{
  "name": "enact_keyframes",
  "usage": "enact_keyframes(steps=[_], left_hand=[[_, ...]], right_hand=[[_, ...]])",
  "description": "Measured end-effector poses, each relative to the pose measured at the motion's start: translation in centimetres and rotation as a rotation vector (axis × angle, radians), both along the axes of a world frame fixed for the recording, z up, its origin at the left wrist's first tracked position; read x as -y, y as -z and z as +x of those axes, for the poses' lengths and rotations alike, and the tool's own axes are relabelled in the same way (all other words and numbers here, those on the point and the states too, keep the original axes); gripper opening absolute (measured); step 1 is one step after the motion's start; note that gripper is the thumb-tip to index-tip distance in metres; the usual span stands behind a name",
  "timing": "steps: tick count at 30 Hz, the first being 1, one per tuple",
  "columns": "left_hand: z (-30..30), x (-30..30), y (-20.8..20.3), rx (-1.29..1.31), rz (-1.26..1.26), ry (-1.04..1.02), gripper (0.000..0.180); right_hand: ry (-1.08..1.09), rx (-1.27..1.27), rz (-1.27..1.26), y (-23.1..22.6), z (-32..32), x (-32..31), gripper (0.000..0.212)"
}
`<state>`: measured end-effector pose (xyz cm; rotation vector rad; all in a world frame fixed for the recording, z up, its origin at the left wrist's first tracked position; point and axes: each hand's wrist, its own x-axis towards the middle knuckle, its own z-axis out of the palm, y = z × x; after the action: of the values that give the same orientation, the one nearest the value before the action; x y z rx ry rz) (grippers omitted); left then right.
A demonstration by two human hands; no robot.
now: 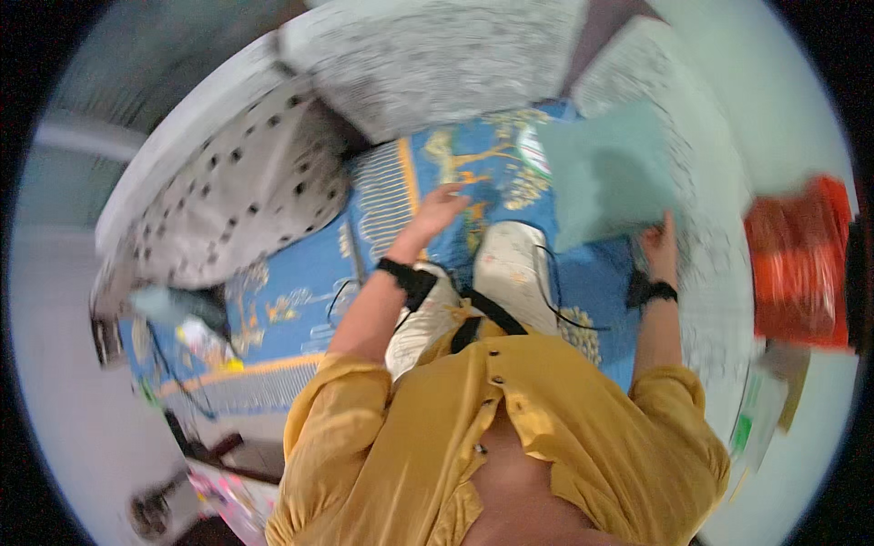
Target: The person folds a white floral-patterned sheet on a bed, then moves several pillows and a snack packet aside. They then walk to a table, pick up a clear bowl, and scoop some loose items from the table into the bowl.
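Observation:
A plain teal cushion (610, 173) lies against the right armrest, on the blue patterned cover. At its near right corner, my right hand (660, 247) is closed on the edge, a finger reaching up along the side. My left hand (442, 211) is over the blue cover (382, 205), left of the cushion and apart from it, its fingers stretched out with nothing in them. Black bands circle both wrists.
A large pale cushion with dark spots (246, 187) leans at the left. Grey patterned backrest cushions (437, 68) line the far side. A small packet (205, 344) sits at the left end, and a red-orange wrapped bundle (801, 264) stands beyond the right armrest.

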<state>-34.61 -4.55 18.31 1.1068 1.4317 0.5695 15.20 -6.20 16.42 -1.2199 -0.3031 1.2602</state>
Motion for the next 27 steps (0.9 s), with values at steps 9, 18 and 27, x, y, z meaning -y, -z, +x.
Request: enact_keyframes(steps=[9, 18, 27], left_hand=[[-2.4, 1.4, 1.9, -0.022, 0.035, -0.135, 0.063], [-12.9, 5.1, 3.3, -0.031, 0.021, -0.494, 0.066], [-23.5, 14.1, 7.3, -0.168, -0.069, -0.779, 0.067]], right_hand=[[0.114, 0.065, 0.324, 1.9, 3.7, -6.6, 0.027], [0.082, 0.177, -0.079, 7.5, 5.6, -3.7, 0.036], [-0.627, 0.304, -0.226, 4.2, -14.8, -7.6, 0.029]])
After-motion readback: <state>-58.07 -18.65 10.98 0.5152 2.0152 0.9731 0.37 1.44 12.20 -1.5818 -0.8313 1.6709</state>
